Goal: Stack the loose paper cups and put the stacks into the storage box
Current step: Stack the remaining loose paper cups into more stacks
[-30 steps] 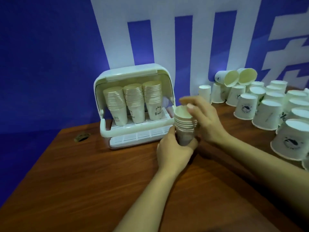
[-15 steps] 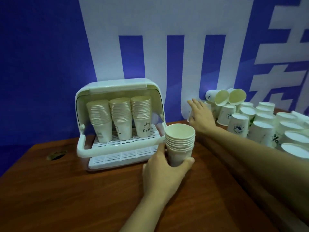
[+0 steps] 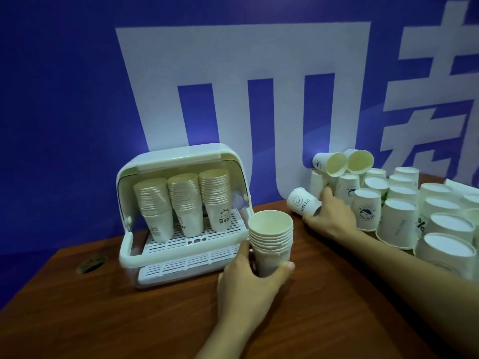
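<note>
My left hand (image 3: 248,283) grips an upright stack of paper cups (image 3: 271,239) standing on the wooden table just right of the storage box. My right hand (image 3: 330,216) holds a single white cup printed "HELLO" (image 3: 303,203), tilted on its side, its base pointing left, beside the crowd of loose cups. The white storage box (image 3: 181,156) stands open at the back of the table with three tall cup stacks (image 3: 185,203) on its slatted shelf.
Many loose cups (image 3: 396,221) stand upside down along the right side of the table (image 3: 103,320); two cups (image 3: 342,163) lie on their sides on top of them. A round cable hole (image 3: 92,263) sits left of the box. A blue and white wall is behind.
My right hand left the top of the stack, reached right to the loose cups and picked one up. The left hand kept its hold on the stack. The view has tilted upward.
</note>
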`<state>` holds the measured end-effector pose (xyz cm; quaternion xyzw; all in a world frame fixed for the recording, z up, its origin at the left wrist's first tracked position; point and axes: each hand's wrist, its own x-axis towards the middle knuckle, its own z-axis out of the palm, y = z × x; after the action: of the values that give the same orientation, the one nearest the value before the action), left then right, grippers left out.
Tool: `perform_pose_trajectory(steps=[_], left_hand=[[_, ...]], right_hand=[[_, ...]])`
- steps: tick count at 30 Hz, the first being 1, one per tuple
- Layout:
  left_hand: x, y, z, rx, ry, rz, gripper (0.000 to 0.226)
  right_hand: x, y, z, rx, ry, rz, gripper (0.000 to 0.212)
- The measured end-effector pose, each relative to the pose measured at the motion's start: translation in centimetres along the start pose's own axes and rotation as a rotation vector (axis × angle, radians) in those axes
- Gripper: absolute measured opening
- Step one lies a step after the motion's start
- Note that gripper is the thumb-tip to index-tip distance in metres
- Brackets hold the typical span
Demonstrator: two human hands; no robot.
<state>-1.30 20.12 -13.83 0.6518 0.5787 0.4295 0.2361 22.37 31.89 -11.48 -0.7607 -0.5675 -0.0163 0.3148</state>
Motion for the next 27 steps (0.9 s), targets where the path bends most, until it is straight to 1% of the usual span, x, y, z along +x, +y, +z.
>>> perform_pose_trajectory(steps=[1, 3, 4, 6, 8, 9, 10, 11, 13, 15, 17, 19, 20, 22, 23, 25, 27], left_hand=[[0.0, 0.0, 0.0, -0.006, 0.005, 0.001, 0.061], [0.1, -0.1, 0.1, -0.009, 0.01, 0.002, 0.074], [0.0, 0.0, 0.2, -0.013, 0.011, 0.002, 0.076], [-0.1, 0.2, 0.0, -0.033, 0.007, 0.004, 0.072], [-0.3, 0.4, -0.1, -0.041, 0.007, 0.012, 0.065], [-0.3, 0.5, -0.1, -0.04, 0.008, 0.016, 0.066], [-0.3, 0.5, -0.1, -0.039, 0.006, 0.018, 0.07], [-0.4, 0.4, -0.1, -0.04, 0.002, 0.016, 0.075], [-0.4, 0.2, -0.1, -0.053, -0.016, 0.014, 0.083], [-0.6, 0.2, -0.2, -0.066, -0.037, 0.009, 0.08], [-0.6, 0.2, -0.3, -0.07, -0.033, 0.012, 0.077], [-0.4, 0.2, -0.3, -0.07, -0.03, 0.021, 0.076], [-0.4, 0.2, -0.2, -0.071, -0.034, 0.021, 0.076], [-0.4, 0.1, -0.1, -0.076, -0.045, 0.017, 0.071], [-0.5, 0.1, 0.0, -0.082, -0.046, 0.018, 0.067], [-0.5, -0.1, 0.0, -0.098, -0.03, 0.019, 0.064], [-0.4, -0.2, 0.0, -0.108, -0.019, 0.024, 0.065]], right_hand=[[-0.7, 0.1, -0.3, 0.056, -0.015, 0.026, 0.056], [-2.1, 0.0, -1.4, 0.213, -0.055, 0.075, 0.061], [-2.8, -0.3, -2.0, 0.363, -0.07, 0.094, 0.058], [-4.2, -1.5, -3.9, 0.665, -0.05, 0.086, 0.034], [-5.7, -3.1, -6.1, 0.811, -0.003, -0.054, 0.014], [-6.6, -4.1, -7.1, 0.854, -0.011, -0.138, 0.009], [-7.5, -4.9, -7.8, 0.89, -0.039, -0.208, 0.009], [-8.2, -5.6, -8.0, 0.909, -0.075, -0.249, 0.014], [-9.3, -6.6, -8.0, 0.904, -0.117, -0.249, 0.027], [-10.1, -7.0, -7.8, 0.849, -0.093, -0.237, 0.035], [-10.6, -7.3, -8.1, 0.748, -0.046, -0.323, 0.034], [-10.5, -7.3, -8.3, 0.649, -0.005, -0.432, 0.038], [-10.3, -7.3, -8.4, 0.584, -0.003, -0.443, 0.044], [-9.8, -7.2, -8.6, 0.454, -0.065, -0.435, 0.06], [-9.7, -7.1, -8.6, 0.473, -0.114, -0.436, 0.066], [-9.8, -7.0, -8.6, 0.631, -0.197, -0.429, 0.078], [-9.9, -6.7, -8.5, 0.714, -0.227, -0.416, 0.088]])
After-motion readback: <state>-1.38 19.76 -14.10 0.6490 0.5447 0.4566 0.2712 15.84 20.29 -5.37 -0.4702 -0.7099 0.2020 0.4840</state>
